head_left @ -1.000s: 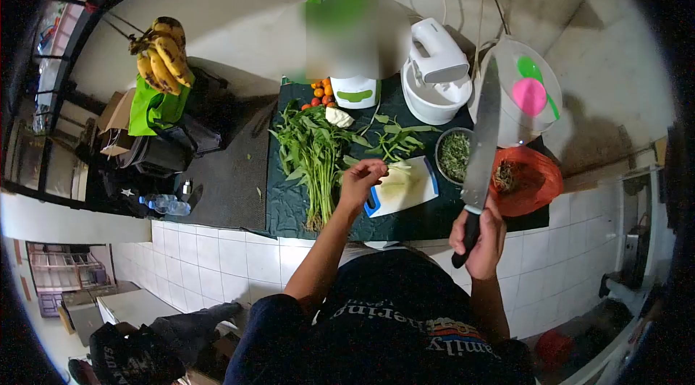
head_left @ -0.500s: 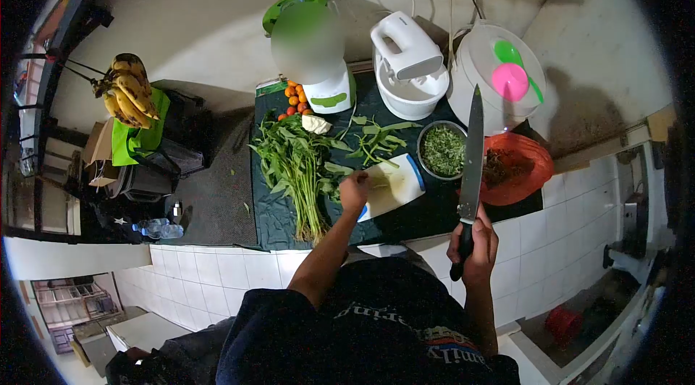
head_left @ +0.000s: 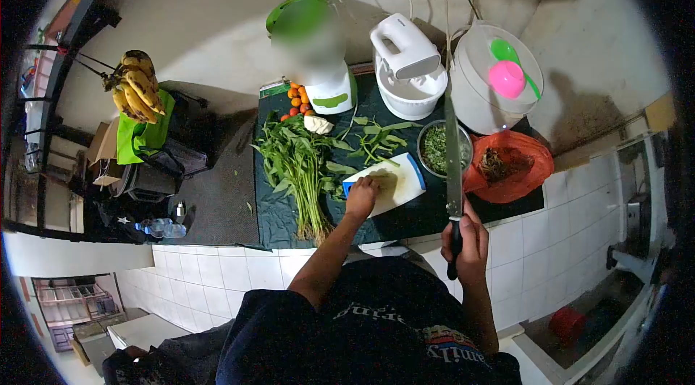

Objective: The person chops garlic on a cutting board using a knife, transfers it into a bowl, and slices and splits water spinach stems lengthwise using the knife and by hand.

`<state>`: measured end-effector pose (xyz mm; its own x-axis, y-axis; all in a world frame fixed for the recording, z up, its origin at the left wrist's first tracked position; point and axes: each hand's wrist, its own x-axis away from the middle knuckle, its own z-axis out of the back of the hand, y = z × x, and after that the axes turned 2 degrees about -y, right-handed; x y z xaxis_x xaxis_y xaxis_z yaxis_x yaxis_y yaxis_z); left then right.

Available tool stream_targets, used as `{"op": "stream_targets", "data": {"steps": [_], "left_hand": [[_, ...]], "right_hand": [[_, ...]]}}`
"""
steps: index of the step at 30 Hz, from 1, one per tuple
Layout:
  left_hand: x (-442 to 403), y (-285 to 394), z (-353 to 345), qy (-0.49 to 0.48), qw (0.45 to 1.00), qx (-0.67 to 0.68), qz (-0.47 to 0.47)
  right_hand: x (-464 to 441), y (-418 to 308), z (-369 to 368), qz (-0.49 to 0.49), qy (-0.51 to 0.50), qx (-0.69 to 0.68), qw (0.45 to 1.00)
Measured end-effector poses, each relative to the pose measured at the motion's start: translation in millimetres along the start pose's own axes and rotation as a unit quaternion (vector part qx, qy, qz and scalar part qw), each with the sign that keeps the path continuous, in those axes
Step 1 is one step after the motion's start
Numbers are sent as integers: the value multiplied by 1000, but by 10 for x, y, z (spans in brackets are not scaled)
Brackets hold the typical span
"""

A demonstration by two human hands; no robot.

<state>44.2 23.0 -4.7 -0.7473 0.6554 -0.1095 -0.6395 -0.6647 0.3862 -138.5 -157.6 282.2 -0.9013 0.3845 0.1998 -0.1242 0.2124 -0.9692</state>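
Observation:
My right hand (head_left: 470, 244) grips the black handle of a large kitchen knife (head_left: 453, 153), its long blade raised and pointing away from me. My left hand (head_left: 363, 197) is over the left part of a white cutting board (head_left: 402, 181) with blue ends; its fingers are bent together, and whatever they pinch is hidden. Left of the board lies a big bunch of leafy greens (head_left: 300, 175) with roots toward me. Loose green stems and leaves (head_left: 380, 140) lie beyond the board. Partly behind the blade, a metal bowl (head_left: 421, 155) holds chopped greens (head_left: 434, 147).
An orange-red plastic bag (head_left: 532, 175) with scraps stands at the right. Along the back are a green-and-white blender (head_left: 329, 92), a white stand mixer (head_left: 405, 52) and a lidded white container (head_left: 478, 106). Small orange fruits (head_left: 297, 101) sit beside the blender. Bananas (head_left: 136, 92) hang at left.
My left hand has shifted slightly right, further over the cutting board. The knife in my right hand has moved left, its blade now crossing in front of the bowl.

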Motion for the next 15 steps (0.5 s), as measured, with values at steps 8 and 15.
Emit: {"op": "stream_targets", "data": {"steps": [8,15], "left_hand": [[-118,544,942,-40,715,683,146],[33,979,1895,50,701,701,119]], "right_hand": [[-118,11,-162,-34,-72,48,996],[-123,-177,-430,-68,-130,-50,988]]}}
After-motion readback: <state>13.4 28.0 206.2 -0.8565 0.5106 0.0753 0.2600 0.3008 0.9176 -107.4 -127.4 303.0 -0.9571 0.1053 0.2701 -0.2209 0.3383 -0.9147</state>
